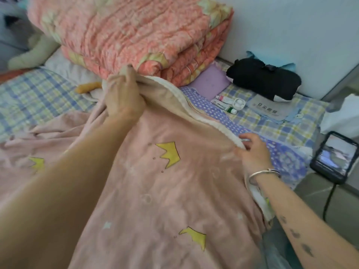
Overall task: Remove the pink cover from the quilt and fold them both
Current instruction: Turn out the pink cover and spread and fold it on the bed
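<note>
1. The left hand [124,94] grips a bunched fold of the cover's [165,191] open edge, fingers curled, holding it raised.
2. The right hand [252,150] pinches the same edge nearer the person; a thin metal bangle [262,172] rings its wrist.
3. Between the hands the edge runs in a curve, and the quilt [194,108] shows along it as a white, nubbly strip inside the cover.
4. The cover is soft, creased pink cloth printed with yellow crowns, spread on the bed below both hands.
5. Just beyond the left hand sits a folded, puffy coral comforter [136,35], stitched in ridges.
6. Beyond the right hand lie small tubes [223,102] and a black pouch [266,80]; to its right, a glossy phone [334,156].
7. Left of the left hand, a plaid sheet [38,94].
</note>
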`<state>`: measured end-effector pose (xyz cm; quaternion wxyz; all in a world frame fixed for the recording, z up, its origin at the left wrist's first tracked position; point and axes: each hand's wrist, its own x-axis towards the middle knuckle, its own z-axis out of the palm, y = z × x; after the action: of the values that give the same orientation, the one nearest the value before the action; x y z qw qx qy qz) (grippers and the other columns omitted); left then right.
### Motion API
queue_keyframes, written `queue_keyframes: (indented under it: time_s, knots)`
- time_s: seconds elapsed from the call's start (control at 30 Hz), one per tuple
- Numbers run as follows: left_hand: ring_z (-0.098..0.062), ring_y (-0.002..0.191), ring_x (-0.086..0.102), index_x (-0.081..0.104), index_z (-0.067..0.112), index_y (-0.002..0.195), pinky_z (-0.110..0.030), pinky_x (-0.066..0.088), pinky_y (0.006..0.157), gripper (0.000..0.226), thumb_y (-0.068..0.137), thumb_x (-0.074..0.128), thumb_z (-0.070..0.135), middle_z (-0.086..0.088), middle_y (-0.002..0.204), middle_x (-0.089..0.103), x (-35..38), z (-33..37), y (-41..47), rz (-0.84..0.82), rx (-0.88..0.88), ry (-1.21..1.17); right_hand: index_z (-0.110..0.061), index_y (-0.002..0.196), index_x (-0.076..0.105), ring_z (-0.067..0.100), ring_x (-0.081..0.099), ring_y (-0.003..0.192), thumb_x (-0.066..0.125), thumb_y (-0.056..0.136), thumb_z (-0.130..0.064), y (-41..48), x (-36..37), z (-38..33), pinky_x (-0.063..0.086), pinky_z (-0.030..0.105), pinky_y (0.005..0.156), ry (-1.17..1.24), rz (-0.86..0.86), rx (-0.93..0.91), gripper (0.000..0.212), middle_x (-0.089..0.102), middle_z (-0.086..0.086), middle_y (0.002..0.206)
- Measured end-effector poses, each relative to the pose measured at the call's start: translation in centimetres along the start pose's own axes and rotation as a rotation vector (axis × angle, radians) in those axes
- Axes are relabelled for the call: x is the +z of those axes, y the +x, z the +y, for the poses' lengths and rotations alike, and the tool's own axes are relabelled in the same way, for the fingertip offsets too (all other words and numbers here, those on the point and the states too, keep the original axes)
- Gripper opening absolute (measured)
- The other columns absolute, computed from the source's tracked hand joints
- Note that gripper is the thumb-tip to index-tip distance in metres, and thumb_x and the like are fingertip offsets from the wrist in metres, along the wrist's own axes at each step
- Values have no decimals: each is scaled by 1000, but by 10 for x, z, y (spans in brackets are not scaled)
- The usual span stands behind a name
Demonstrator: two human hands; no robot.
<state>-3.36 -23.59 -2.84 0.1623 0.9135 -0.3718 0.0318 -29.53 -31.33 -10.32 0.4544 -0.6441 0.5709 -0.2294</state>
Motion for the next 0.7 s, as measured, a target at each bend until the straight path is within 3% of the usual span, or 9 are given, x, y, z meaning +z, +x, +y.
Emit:
queue_keyframes:
  time_s: [0.07,0.13,0.2,0.27,0.33,0.37,0.43,0.53,0.7]
  knots:
    - [-37,139,16,-1,21,149,-52,26,109,91,81,58,10,-25,150,13,27,3,-15,-257,31,27,-6,119,50,31,58,106,62,82,-5,8,12,25,43,35,90,-281,-70,39,39,61,17,118]
    - [-34,143,8,-9,23,149,-54,22,111,92,83,54,12,-21,154,-3,55,15,-49,-367,83,76,0,118,50,36,55,111,61,82,-7,6,11,51,41,35,87,-497,-119,97,39,58,23,119]
    - [-31,139,22,16,15,148,-46,32,106,70,85,46,15,-20,154,9,76,35,-101,-369,309,79,1,112,54,36,56,107,64,78,-10,2,2,73,42,36,84,-531,-120,179,37,59,25,115]
    - [-27,109,56,57,13,117,-35,48,82,46,77,39,26,-16,131,51,97,59,-150,-381,563,-9,-4,99,58,33,57,102,68,79,-19,-3,-12,81,40,34,76,-524,-153,261,27,62,21,109]
    - [-22,93,63,66,20,99,-39,51,74,45,77,31,37,-7,110,62,104,83,-181,-541,729,18,-8,85,59,31,58,96,67,81,-26,-5,-26,85,36,31,69,-552,-234,279,20,64,20,102]
    - [-23,107,58,62,21,111,-48,47,85,49,83,28,39,-9,122,56,113,87,-188,-604,745,72,-8,86,60,30,58,96,67,81,-25,-6,-30,86,36,30,69,-585,-290,255,19,64,19,101]
    - [-24,139,24,31,22,143,-65,18,104,55,94,25,46,-10,153,19,124,94,-194,-781,662,189,-6,101,59,28,56,104,67,77,-16,-9,-38,93,38,28,75,-709,-388,185,28,60,16,110]
    - [-22,145,-2,2,22,150,-68,2,105,62,98,25,48,-3,158,-7,135,105,-198,-857,548,290,-3,115,49,30,52,112,60,79,-7,-16,-54,114,41,29,85,-819,-408,206,38,54,18,120]
    - [-20,145,-7,-6,24,149,-68,1,105,64,98,23,48,1,158,-11,142,120,-212,-770,421,359,-1,109,56,38,55,108,52,85,-9,-32,-99,143,45,36,83,-923,-228,255,25,58,25,116]
